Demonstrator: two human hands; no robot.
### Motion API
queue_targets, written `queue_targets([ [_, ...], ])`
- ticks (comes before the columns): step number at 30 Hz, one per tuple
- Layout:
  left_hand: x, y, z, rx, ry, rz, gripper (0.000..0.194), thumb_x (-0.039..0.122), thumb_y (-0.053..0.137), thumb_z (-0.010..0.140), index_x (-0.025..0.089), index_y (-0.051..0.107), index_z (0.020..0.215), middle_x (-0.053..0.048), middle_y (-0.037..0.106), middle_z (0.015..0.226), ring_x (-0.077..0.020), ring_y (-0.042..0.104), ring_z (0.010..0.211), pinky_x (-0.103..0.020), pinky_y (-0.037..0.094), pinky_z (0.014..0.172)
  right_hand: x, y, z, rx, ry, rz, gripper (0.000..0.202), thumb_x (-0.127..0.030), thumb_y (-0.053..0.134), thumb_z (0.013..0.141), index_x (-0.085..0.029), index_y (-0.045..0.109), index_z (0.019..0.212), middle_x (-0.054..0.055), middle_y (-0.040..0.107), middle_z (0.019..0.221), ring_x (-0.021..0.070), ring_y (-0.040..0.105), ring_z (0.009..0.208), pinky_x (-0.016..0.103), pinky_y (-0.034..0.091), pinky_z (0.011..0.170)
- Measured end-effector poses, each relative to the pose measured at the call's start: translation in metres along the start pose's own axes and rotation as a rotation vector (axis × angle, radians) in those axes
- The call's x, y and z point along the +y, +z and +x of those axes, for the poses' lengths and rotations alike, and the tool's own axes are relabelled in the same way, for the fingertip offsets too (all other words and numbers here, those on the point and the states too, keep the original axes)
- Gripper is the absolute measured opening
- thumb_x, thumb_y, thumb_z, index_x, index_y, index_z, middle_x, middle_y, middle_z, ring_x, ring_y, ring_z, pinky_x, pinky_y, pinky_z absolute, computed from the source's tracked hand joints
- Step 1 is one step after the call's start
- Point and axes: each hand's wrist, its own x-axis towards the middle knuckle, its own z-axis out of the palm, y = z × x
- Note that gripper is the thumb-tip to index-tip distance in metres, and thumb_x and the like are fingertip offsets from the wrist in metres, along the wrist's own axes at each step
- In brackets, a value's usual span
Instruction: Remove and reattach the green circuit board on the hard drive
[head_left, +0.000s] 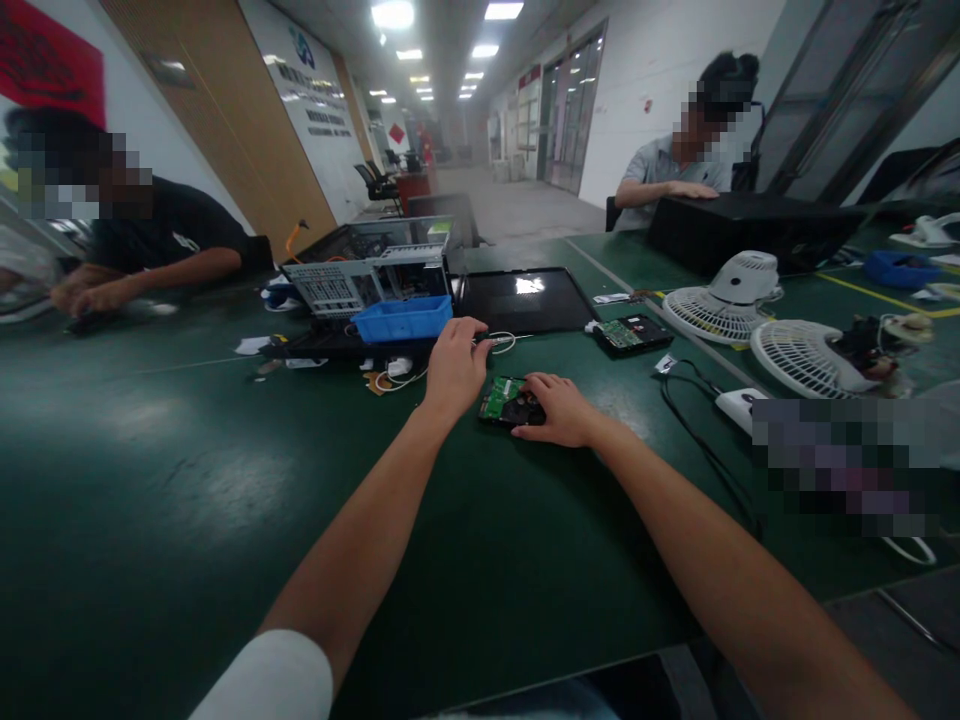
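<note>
Spanning the right end of a hard drive (496, 402), the right hand (561, 412) grips it, thumb at the near edge and fingers over the top, partly spread; the drive lies circuit board up on the green table (480, 570). Just beyond and leftward, the left hand (456, 368) has its fingers closed around a slim dark tool (482, 338), too small to make out fully. Farther right lie a white fan grille (796, 357) and a second hard drive (632, 335). Past the left hand, a blue tray (403, 320) stands before an open computer case (335, 288), beside a flat black panel (529, 305). Beyond, a person (667, 165) rests a hand on a black box (739, 228).
</note>
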Motion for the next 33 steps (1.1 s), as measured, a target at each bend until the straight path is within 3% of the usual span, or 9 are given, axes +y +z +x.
queue_targets([
  [12, 0.0012, -0.0004, -0.0001, -0.027, 0.034, 0.020, 0.028, 0.009, 0.050, 0.095, 0.020, 0.066, 0.115, -0.007, 0.072, 0.118, -0.0228, 0.067, 0.111, -0.038, 0.052, 0.100, -0.0012, -0.0004, 0.0002, 0.008, 0.006, -0.006, 0.072, -0.067, 0.074, 0.078, -0.020, 0.055, 0.129, 0.017, 0.058, 0.140, 0.0381, 0.055, 0.126, 0.052, 0.041, 0.105],
  [18, 0.0012, 0.0018, -0.0013, -0.003, -0.015, -0.047, 0.015, 0.022, 0.059, 0.097, 0.021, 0.063, 0.111, -0.007, 0.074, 0.110, -0.0221, 0.071, 0.098, -0.037, 0.056, 0.092, -0.0005, -0.0002, 0.0002, -0.001, 0.001, -0.008, 0.071, -0.067, 0.074, 0.078, -0.020, 0.056, 0.129, 0.017, 0.056, 0.142, 0.0386, 0.053, 0.128, 0.053, 0.040, 0.106],
  [22, -0.0006, 0.0038, -0.0018, 0.013, -0.058, -0.110, 0.020, 0.027, 0.070, 0.091, 0.021, 0.060, 0.108, -0.007, 0.072, 0.106, -0.0210, 0.071, 0.091, -0.037, 0.058, 0.086, 0.0000, 0.0002, 0.0004, 0.002, -0.001, -0.007, 0.073, -0.068, 0.073, 0.078, -0.020, 0.055, 0.130, 0.018, 0.057, 0.141, 0.0381, 0.054, 0.127, 0.052, 0.041, 0.106],
  [27, 0.0003, 0.0025, -0.0011, 0.035, -0.029, -0.077, 0.017, 0.021, 0.068, 0.091, 0.021, 0.060, 0.105, -0.008, 0.065, 0.108, -0.0219, 0.066, 0.099, -0.036, 0.058, 0.087, -0.0005, -0.0004, 0.0002, 0.006, 0.001, -0.007, 0.073, -0.068, 0.074, 0.078, -0.020, 0.055, 0.130, 0.018, 0.057, 0.141, 0.0378, 0.054, 0.127, 0.052, 0.040, 0.107],
  [33, 0.0026, -0.0007, -0.0004, -0.021, -0.021, 0.019, 0.025, 0.014, 0.057, 0.094, 0.023, 0.062, 0.117, -0.010, 0.063, 0.117, -0.0232, 0.064, 0.102, -0.040, 0.055, 0.094, -0.0021, -0.0019, -0.0003, -0.008, 0.007, -0.002, 0.071, -0.066, 0.074, 0.078, -0.021, 0.055, 0.131, 0.017, 0.056, 0.142, 0.0380, 0.053, 0.128, 0.053, 0.040, 0.107],
])
